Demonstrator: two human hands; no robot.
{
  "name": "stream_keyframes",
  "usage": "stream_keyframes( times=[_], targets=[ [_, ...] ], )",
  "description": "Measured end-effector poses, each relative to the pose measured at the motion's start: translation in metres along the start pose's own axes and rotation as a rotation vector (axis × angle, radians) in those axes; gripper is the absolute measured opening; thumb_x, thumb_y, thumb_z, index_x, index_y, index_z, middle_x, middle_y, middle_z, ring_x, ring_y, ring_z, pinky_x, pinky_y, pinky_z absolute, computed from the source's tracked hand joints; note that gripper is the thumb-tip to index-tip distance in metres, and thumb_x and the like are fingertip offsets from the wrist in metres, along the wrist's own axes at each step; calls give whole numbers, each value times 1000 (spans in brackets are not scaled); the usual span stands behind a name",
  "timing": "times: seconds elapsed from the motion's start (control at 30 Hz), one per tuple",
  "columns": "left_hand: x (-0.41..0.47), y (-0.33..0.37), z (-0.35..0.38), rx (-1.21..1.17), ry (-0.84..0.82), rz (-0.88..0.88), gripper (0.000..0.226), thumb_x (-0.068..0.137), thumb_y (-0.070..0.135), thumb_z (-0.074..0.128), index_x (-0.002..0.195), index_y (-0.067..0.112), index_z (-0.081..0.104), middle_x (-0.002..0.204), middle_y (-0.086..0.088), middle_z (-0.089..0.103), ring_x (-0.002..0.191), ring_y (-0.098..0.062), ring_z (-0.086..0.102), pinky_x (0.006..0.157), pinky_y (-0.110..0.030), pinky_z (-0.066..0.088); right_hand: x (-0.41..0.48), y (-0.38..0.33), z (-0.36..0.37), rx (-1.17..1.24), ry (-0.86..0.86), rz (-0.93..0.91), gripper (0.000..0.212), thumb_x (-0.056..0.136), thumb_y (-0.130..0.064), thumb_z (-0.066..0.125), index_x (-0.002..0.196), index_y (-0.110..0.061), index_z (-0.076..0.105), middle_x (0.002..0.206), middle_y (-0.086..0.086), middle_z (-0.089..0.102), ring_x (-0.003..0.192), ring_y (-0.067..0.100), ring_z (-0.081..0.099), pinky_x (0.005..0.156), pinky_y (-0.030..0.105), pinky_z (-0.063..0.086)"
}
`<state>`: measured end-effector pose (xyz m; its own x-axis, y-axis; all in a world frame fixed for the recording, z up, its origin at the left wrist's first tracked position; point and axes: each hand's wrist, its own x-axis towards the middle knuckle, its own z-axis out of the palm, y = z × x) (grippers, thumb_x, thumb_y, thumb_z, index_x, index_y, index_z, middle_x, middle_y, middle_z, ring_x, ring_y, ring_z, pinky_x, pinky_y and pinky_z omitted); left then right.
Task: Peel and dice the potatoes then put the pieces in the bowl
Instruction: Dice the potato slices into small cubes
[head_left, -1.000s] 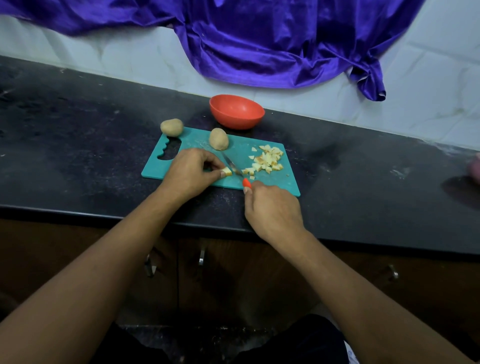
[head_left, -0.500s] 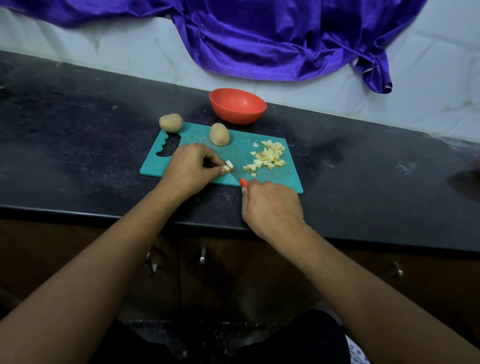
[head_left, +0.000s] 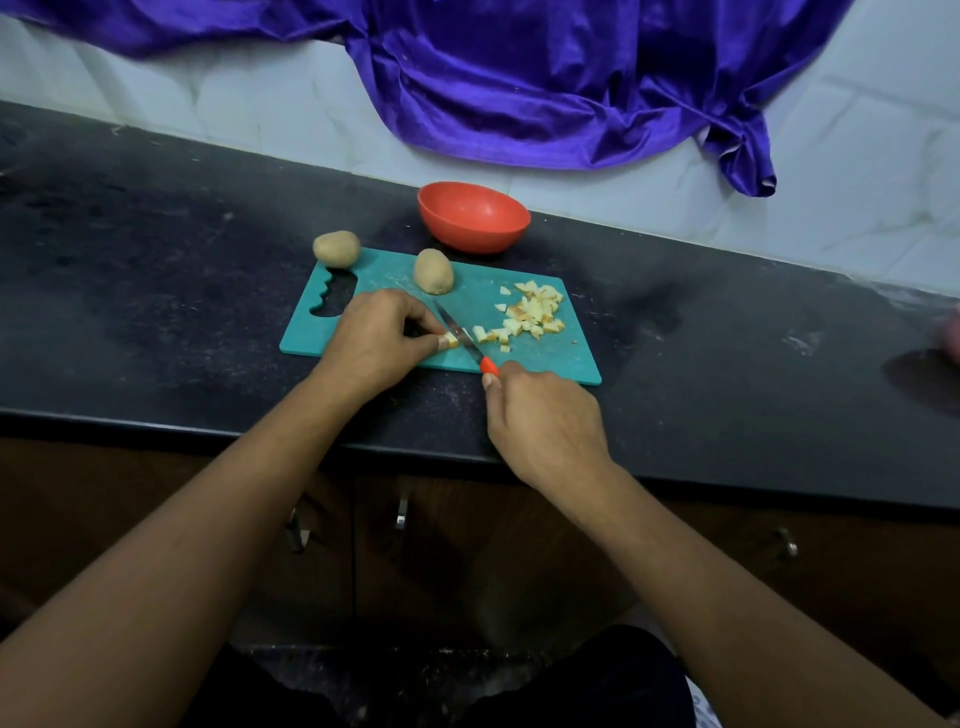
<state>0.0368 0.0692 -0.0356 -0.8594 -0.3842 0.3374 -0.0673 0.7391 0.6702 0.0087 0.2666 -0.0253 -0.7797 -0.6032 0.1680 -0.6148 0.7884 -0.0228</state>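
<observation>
Left grip (head_left: 379, 338) pinches a small potato piece (head_left: 451, 340) between thumb and fingertip and presses it onto the cutting board (head_left: 550, 358). Right grip (head_left: 545, 415) is curled round the orange handle of the knife (head_left: 460, 332). The blade lies just right of the left grip's thumb, at the piece, but I cannot tell whether it touches.

The piece looks firm and light, and its cut faces are probably damp and slippery. It leaves little room for fingers, so it is best held at the end away from the blade. It is too small to judge its long axis.

The knife's long axis runs from the right grip away and leftward. Its tip points past the left grip's fingers toward the nearer potato (head_left: 434, 270).

That potato is unpeeled and sits just beyond the left grip, its long axis pointing roughly away from the person. The corner potato (head_left: 336, 249), further left, lies crosswise. Both look hard and rounded and are likely to roll, so each should be held across the middle.

The diced pile (head_left: 530, 314) lies beyond the right grip. The bowl (head_left: 467, 236) stands beyond the board on the bench (head_left: 156, 260), with no pieces showing in it.
</observation>
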Motion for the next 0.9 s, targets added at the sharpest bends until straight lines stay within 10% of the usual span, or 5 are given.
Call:
stream_keyframes(
  times=[0.9],
  targets=[
    [-1, -4, -2, -15, 5, -2, 7, 82, 22, 85, 82, 26, 79, 88, 14, 73, 89, -4, 66, 91, -32, 53, -4, -1, 1, -4, 26, -3, 38, 109, -49, 28, 108, -24, 56, 78, -5, 56, 67, 12, 54, 59, 37, 48]
  ],
)
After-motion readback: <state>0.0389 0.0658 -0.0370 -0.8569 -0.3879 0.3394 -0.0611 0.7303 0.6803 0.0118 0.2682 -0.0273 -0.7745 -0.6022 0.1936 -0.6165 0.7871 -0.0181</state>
